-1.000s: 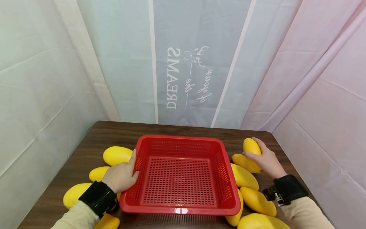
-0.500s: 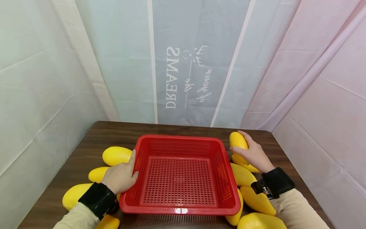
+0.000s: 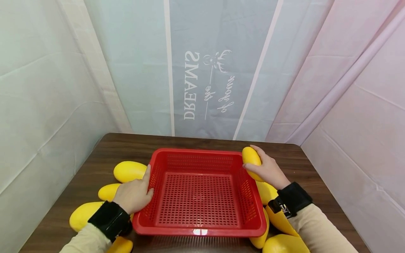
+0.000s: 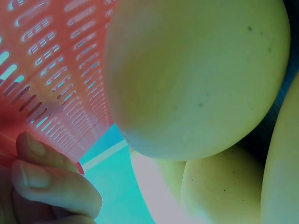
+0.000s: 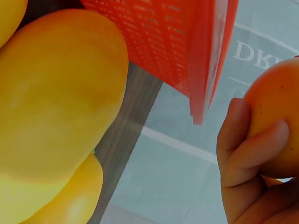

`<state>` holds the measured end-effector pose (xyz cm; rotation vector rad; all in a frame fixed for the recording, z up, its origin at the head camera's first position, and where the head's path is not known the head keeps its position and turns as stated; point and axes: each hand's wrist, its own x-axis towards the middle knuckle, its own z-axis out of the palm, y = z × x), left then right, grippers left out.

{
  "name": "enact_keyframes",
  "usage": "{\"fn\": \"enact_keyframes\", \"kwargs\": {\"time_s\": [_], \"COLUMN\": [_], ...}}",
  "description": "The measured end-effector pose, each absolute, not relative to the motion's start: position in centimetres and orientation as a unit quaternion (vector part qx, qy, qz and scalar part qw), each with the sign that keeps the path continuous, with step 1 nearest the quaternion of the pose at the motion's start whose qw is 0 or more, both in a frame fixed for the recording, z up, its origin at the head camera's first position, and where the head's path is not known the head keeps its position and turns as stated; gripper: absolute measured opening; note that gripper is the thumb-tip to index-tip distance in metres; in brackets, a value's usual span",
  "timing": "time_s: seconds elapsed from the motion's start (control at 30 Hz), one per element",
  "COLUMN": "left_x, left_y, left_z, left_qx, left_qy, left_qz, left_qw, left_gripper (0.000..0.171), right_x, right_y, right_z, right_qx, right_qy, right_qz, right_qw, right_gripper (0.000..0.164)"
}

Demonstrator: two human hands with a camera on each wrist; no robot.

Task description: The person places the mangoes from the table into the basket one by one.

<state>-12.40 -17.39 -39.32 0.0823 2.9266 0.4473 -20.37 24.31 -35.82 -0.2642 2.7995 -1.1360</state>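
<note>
At the right rim of an unfilled red plastic basket [image 3: 199, 232], my right hand [image 3: 269, 169] grips a yellow mango [image 3: 252, 157], which overlaps the back right corner in the head view. Its fingers curl round the mango [image 5: 278, 112] in the right wrist view, level with the rim. My left hand [image 3: 133, 195] holds the basket's left rim, thumb on the inner side and index finger along the edge. In the left wrist view its curled fingers [image 4: 51, 182] show at the basket wall [image 4: 60, 60], close to a large mango [image 4: 196, 79].
Several mangoes lie left of the basket, among them one at the back [image 3: 129, 171] and one nearer the front [image 3: 83, 215]. More lie along its right side, including a front one [image 3: 284, 244]. The dark wooden table [image 3: 126, 144] is enclosed by hanging cloth [image 3: 205, 70].
My right hand has carried the mango leftward, from over the right-hand mangoes to the basket's right rim. The left hand and the basket have stayed in place.
</note>
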Motion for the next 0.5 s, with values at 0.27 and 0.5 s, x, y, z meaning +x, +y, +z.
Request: {"fn": "enact_keyframes", "kwargs": {"time_s": [0.27, 0.5], "left_x": [-12.5, -12.5], "left_y": [-17.4, -17.5], "left_z": [-39.4, -39.5], "left_qx": [0.026, 0.025], "left_qy": [0.984, 0.983], "left_qz": [0.152, 0.156], "left_qw": [0.087, 0.089], "left_gripper": [0.084, 0.085], "right_x": [-20.5, -20.5], "right_y": [22.8, 21.7], "right_z": [-36.3, -36.0], "right_qx": [-0.101, -0.115], "right_qy": [0.926, 0.937], "right_qz": [-0.358, -0.322], "right_qw": [0.066, 0.067], "right_gripper": [0.082, 0.083]}}
